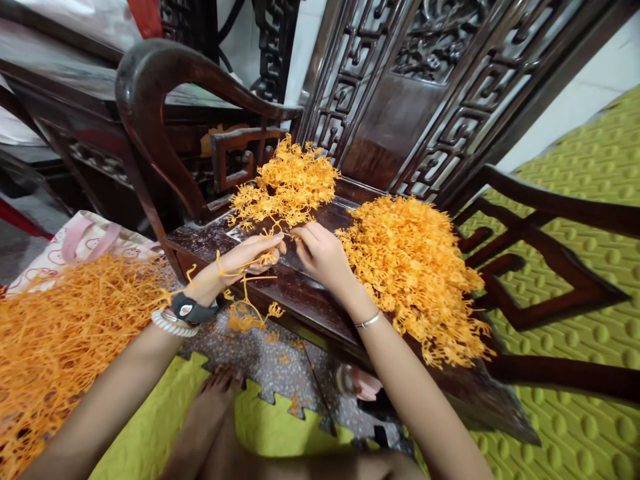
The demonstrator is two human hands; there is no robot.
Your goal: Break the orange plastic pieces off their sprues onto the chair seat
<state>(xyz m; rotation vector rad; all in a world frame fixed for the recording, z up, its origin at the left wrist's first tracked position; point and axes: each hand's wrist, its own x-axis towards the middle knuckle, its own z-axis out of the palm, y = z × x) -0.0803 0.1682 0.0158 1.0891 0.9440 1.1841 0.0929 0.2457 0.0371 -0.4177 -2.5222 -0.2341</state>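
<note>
My left hand point(255, 255) is closed on a thin orange plastic sprig point(245, 268), whose stems trail back over the wrist and hang below the palm. Close beside it, my right hand point(320, 250) has its thumb and fingers pinched together near the sprig's end; what lies between those fingertips is too small to make out. Just beyond both hands, a heap of orange flower-like pieces point(295, 180) rests on the dark wooden chair seat point(280, 293). A larger heap of the same pieces point(410, 267) lies on the seat to the right of my right hand.
A big tangle of orange stems point(65, 327) lies at the left, by a white bag with pink handles point(95, 237). Carved armrests point(160, 73) and a carved chair back point(390, 127) border the seat. Below are speckled flooring point(260, 360), green mats point(280, 427) and fallen orange bits.
</note>
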